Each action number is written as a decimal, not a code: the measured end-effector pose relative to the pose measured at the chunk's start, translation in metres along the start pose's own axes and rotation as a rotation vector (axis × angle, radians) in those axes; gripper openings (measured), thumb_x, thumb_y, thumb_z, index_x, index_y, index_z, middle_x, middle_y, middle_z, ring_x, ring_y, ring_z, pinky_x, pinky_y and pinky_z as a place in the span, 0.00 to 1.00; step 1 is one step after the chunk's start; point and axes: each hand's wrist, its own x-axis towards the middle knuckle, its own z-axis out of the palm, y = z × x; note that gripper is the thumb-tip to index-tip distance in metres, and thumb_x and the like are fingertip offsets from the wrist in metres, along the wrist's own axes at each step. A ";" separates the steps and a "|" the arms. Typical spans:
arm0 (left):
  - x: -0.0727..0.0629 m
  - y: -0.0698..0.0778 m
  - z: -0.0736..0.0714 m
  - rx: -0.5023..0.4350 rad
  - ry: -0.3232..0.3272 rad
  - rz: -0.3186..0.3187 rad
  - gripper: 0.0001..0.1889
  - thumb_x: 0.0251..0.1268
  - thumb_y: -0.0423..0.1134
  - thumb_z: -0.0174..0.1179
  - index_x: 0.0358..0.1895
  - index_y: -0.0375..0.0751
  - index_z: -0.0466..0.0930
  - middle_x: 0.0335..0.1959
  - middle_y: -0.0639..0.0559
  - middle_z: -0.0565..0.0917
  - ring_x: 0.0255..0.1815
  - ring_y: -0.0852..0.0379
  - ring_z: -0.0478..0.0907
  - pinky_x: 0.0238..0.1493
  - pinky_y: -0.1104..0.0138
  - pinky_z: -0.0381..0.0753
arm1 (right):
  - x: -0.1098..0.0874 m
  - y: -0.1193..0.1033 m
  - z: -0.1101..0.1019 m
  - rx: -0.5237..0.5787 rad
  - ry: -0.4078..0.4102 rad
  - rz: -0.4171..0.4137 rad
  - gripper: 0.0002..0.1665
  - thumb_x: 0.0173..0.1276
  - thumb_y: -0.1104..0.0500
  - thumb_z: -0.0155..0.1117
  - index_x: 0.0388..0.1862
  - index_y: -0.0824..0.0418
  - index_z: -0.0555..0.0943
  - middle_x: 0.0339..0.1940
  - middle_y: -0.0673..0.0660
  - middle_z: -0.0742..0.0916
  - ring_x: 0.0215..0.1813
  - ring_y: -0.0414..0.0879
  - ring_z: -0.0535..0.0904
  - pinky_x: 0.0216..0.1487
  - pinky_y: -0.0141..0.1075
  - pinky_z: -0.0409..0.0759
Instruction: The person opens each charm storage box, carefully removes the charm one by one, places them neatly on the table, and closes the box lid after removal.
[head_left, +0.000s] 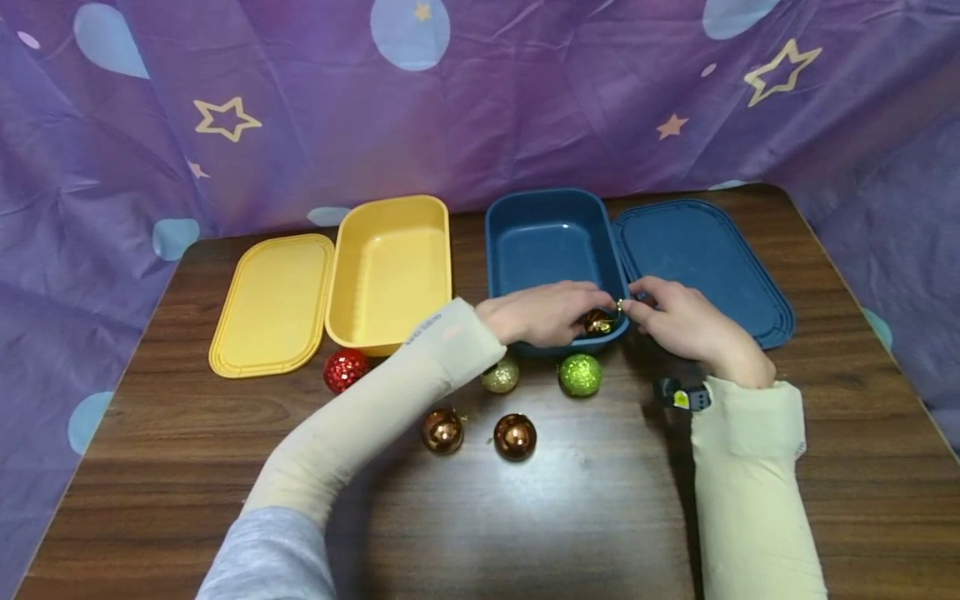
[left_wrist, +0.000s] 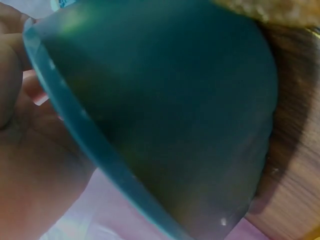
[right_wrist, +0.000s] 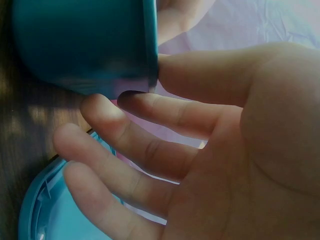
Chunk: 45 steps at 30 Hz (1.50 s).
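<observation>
At the front right corner of the blue box (head_left: 551, 200), my left hand (head_left: 543, 312) reaches over the front rim with bent fingers around a shiny brown Christmas bauble (head_left: 597, 322). A small gold piece (head_left: 620, 306) shows by the right rim, between the fingertips of both hands. My right hand (head_left: 686, 321) has its thumb and forefinger at that gold piece; I cannot tell whether they pinch it. In the right wrist view, the right thumb meets the box's rim, and the other fingers (right_wrist: 150, 155) are spread, gently bent, below it. The box wall (left_wrist: 175, 110) hides the left fingertips in the left wrist view.
The blue lid (head_left: 697, 258) lies right of its box. To the left are a yellow box (head_left: 442, 250) and yellow lid (head_left: 273, 304). In front lie red (head_left: 346, 370), pale gold (head_left: 501, 375), green (head_left: 581, 375) and two brown baubles (head_left: 442, 431). A purple cloth (head_left: 525, 108) hangs behind.
</observation>
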 end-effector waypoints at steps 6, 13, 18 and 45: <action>0.002 -0.002 0.000 0.011 0.002 0.021 0.18 0.68 0.35 0.57 0.60 0.44 0.74 0.56 0.50 0.78 0.57 0.58 0.74 0.62 0.67 0.71 | 0.000 -0.001 0.000 0.004 0.004 -0.002 0.27 0.78 0.51 0.45 0.62 0.72 0.69 0.37 0.67 0.86 0.40 0.53 0.82 0.46 0.51 0.75; 0.000 -0.004 -0.001 0.018 -0.007 0.003 0.17 0.68 0.38 0.58 0.59 0.45 0.74 0.54 0.52 0.78 0.55 0.59 0.74 0.61 0.68 0.71 | 0.000 -0.001 0.000 0.003 0.007 -0.007 0.28 0.78 0.51 0.45 0.62 0.72 0.69 0.36 0.66 0.86 0.39 0.53 0.82 0.44 0.51 0.75; -0.002 -0.005 -0.001 0.037 -0.006 -0.014 0.17 0.68 0.39 0.58 0.59 0.46 0.74 0.54 0.52 0.78 0.54 0.59 0.74 0.60 0.68 0.72 | 0.000 0.000 0.001 0.003 0.013 -0.009 0.27 0.77 0.51 0.45 0.62 0.72 0.70 0.35 0.64 0.86 0.39 0.53 0.81 0.45 0.50 0.75; -0.036 -0.012 -0.032 -0.084 0.174 -0.006 0.22 0.67 0.41 0.61 0.63 0.45 0.73 0.53 0.49 0.72 0.49 0.58 0.70 0.56 0.67 0.72 | 0.001 -0.001 0.000 -0.002 -0.005 0.002 0.28 0.78 0.52 0.45 0.63 0.74 0.68 0.36 0.65 0.85 0.39 0.53 0.81 0.44 0.50 0.75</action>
